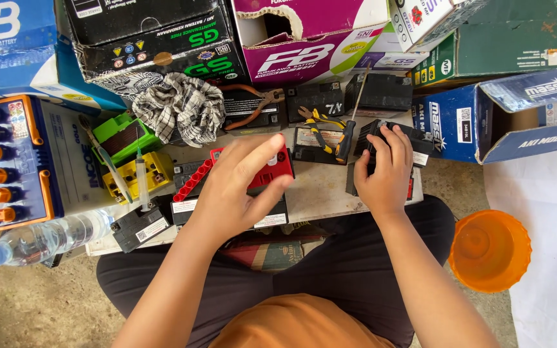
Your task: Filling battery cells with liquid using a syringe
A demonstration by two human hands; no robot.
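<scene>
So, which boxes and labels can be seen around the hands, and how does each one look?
Magenta and white carton: top centre, open, rectangular.
Black carton with green print: top left.
Blue open box: right side, flap raised.
Green carton: top right.
Large white battery, blue top, orange caps: far left.
Small white sticker: on the battery's front edge, below the left hand.

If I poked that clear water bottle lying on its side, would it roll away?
Probably a little. The water bottle is round and lies on its side, so it could roll, though the blue-and-white battery right beside it might stop it. It looks partly filled, so it is likely heavier than an empty one, and its smooth plastic may feel slippery.
</scene>
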